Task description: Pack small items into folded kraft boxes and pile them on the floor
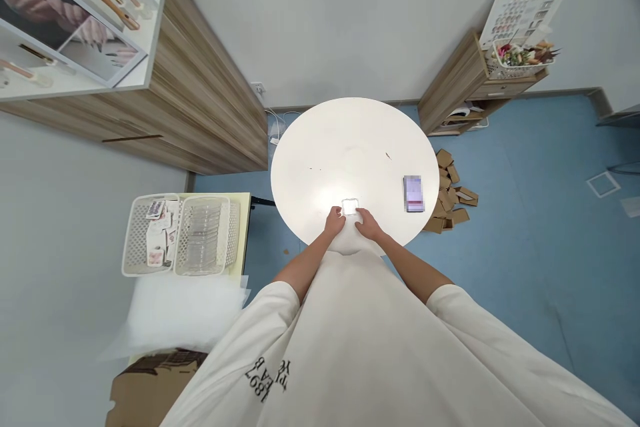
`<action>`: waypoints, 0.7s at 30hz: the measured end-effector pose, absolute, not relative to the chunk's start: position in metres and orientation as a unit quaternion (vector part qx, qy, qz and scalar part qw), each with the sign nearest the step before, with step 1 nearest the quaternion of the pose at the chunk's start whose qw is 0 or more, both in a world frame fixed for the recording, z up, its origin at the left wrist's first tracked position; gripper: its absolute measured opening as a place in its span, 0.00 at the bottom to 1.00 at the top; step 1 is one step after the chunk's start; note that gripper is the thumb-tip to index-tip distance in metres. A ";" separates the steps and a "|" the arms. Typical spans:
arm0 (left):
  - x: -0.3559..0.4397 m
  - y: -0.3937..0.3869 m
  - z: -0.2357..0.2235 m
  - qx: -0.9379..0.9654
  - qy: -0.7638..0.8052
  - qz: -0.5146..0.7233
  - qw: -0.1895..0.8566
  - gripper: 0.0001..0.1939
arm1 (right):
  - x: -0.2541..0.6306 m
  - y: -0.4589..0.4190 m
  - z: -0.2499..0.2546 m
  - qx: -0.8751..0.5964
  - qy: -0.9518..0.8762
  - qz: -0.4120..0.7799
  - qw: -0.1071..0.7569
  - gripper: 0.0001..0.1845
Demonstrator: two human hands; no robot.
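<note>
A small clear plastic box [350, 207] is at the near part of the round white table [345, 133], straight in front of me. My left hand [335, 221] is at its left side, fingers curled against the edge. On the right side, my right hand [367, 223] has its fingers bent onto the near corner. Both hands hold the box between them. What lies inside the box, if anything, is too small and bright to make out. To the right on the table is a phone [414, 193] with its screen lit and blurred.
Left of me, one white basket [129, 240] holds printed cards and another [231, 233] holds stacked clear boxes. Clear plastic sheets [185, 310] lie nearer, beside a cardboard box [145, 390]. Small brown cartons [447, 200] lie on the floor at right. A wooden cabinet [215, 93] stands left.
</note>
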State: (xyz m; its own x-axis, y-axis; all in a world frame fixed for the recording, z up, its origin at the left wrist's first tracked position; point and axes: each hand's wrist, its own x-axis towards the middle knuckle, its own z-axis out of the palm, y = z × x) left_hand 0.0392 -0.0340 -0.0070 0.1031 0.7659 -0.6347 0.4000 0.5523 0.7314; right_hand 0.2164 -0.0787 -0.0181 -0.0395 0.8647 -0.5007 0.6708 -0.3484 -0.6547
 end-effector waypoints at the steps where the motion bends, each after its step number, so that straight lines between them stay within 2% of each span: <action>1: 0.039 -0.035 -0.008 0.446 0.644 0.159 0.601 0.24 | 0.216 -0.079 -0.018 -0.684 -0.559 0.455 0.116 0.35; 9: 0.041 -0.026 -0.005 0.495 0.607 0.243 0.573 0.28 | 0.218 -0.063 0.000 -0.712 -0.550 0.399 0.180 0.23; 16: 0.047 -0.012 0.002 0.473 0.658 0.269 0.521 0.15 | 0.220 -0.043 0.022 -0.718 -0.555 0.384 0.173 0.18; 21: 0.052 -0.008 0.001 0.475 0.675 0.255 0.503 0.11 | 0.219 -0.035 0.027 -0.722 -0.573 0.366 0.128 0.17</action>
